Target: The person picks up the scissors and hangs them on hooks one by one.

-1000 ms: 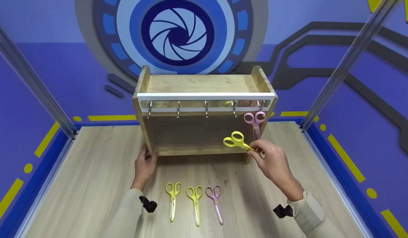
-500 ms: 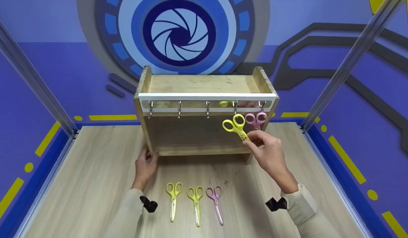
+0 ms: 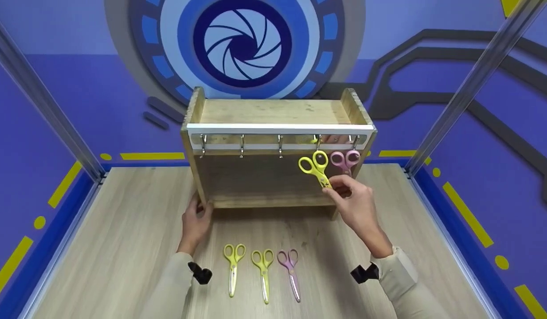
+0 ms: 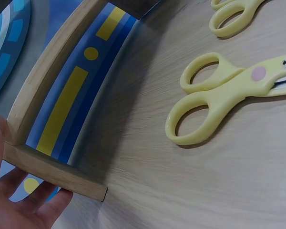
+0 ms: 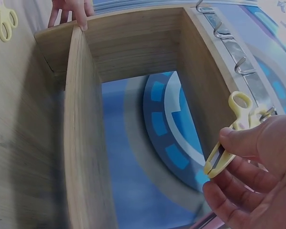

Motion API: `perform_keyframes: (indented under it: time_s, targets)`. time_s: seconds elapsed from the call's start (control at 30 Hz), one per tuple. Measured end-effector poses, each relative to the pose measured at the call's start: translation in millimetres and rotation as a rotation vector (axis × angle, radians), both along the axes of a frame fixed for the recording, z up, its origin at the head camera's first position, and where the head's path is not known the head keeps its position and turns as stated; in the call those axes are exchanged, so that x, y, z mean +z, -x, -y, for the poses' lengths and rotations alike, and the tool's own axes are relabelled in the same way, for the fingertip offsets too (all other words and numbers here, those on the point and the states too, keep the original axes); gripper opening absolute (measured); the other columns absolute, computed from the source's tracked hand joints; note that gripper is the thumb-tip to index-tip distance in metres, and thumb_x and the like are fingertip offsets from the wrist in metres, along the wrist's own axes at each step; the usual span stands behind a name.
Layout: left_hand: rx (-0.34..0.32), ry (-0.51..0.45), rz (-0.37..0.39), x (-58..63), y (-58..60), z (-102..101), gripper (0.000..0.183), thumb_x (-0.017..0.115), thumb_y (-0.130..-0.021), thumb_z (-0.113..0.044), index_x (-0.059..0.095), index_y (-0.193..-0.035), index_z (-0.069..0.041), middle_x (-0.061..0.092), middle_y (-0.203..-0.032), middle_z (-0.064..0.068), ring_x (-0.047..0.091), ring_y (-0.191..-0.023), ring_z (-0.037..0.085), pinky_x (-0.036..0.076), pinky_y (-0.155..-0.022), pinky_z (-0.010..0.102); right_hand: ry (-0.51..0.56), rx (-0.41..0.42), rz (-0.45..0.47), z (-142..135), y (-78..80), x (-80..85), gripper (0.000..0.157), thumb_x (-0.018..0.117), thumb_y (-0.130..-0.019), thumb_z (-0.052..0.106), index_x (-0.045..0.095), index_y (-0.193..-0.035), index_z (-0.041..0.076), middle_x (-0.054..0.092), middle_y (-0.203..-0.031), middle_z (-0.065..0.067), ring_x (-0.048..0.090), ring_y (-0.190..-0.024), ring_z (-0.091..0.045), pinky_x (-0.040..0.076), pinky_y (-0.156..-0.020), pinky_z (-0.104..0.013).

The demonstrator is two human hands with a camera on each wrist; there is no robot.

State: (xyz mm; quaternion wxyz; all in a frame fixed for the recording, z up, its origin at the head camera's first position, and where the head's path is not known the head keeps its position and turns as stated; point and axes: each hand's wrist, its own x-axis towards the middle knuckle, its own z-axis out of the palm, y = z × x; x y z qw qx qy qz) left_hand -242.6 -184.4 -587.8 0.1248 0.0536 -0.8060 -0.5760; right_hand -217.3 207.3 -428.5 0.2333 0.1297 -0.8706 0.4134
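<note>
My right hand (image 3: 357,206) pinches yellow scissors (image 3: 320,172) by the blade end, handle loops upward. The right loop overlaps the lower tip of a metal hook (image 3: 318,141) in the head view. Beside them, pink scissors (image 3: 345,167) hang at the rightmost hook, their lower part hidden behind my hand. In the right wrist view, thumb and fingers hold the scissors' blades (image 5: 218,164) near the hook strip. My left hand (image 3: 196,226) grips the lower left corner of the wooden rack (image 3: 273,204); the left wrist view shows its fingers (image 4: 52,202) beneath the bottom end.
Two yellow scissors, one left (image 3: 232,268) and one middle (image 3: 263,269), lie on the table (image 3: 136,243) in front of the rack with pink scissors (image 3: 291,270) to their right. More hooks (image 3: 280,146) line the white strip. Metal posts (image 3: 473,79) and blue panels stand around the table.
My right hand has raised the yellow scissors from low by the rack's right side to hook height, turning the loops more upright. The left hand keeps its place on the rack.
</note>
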Motion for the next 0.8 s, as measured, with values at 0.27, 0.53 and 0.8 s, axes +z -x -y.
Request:
perform_keyframes:
  time_s: [0.27, 0.53, 0.8]
  targets:
    - [0.009, 0.022, -0.023, -0.7, 0.8, 0.1, 0.058, 0.059, -0.106, -0.026, 0.039, -0.158, -0.01, 0.053, -0.148, 0.023, 0.058, -0.128, 0.04, 0.053, -0.1, 0.053, 0.043, 0.016, -0.055, 4.4, 3.5, -7.5, 0.018, 0.086, -0.083, 0.006, 0.076, -0.097, 0.005, 0.073, -0.083, -0.003, 0.067, -0.071, -0.016, 0.052, -0.065, -0.013]
    - [0.01, 0.03, -0.034, -1.8, 1.6, -0.2, 0.058, 0.058, -0.106, -0.023, 0.038, -0.158, -0.01, 0.053, -0.148, 0.023, 0.058, -0.128, 0.041, 0.053, -0.1, 0.054, 0.028, 0.006, -0.052, 7.1, 6.5, -12.8, 0.016, 0.085, -0.084, 0.007, 0.075, -0.096, 0.005, 0.071, -0.08, -0.001, 0.064, -0.069, -0.013, 0.053, -0.062, -0.016]
    - [0.015, 0.034, -0.035, -1.9, 1.4, -0.6, 0.059, 0.059, -0.106, -0.025, 0.038, -0.158, -0.01, 0.052, -0.149, 0.024, 0.057, -0.128, 0.042, 0.052, -0.101, 0.054, 0.026, -0.003, -0.05, 11.6, 10.6, -17.2, 0.015, 0.084, -0.086, 0.008, 0.074, -0.096, 0.005, 0.072, -0.081, -0.002, 0.065, -0.07, -0.013, 0.055, -0.063, -0.021]
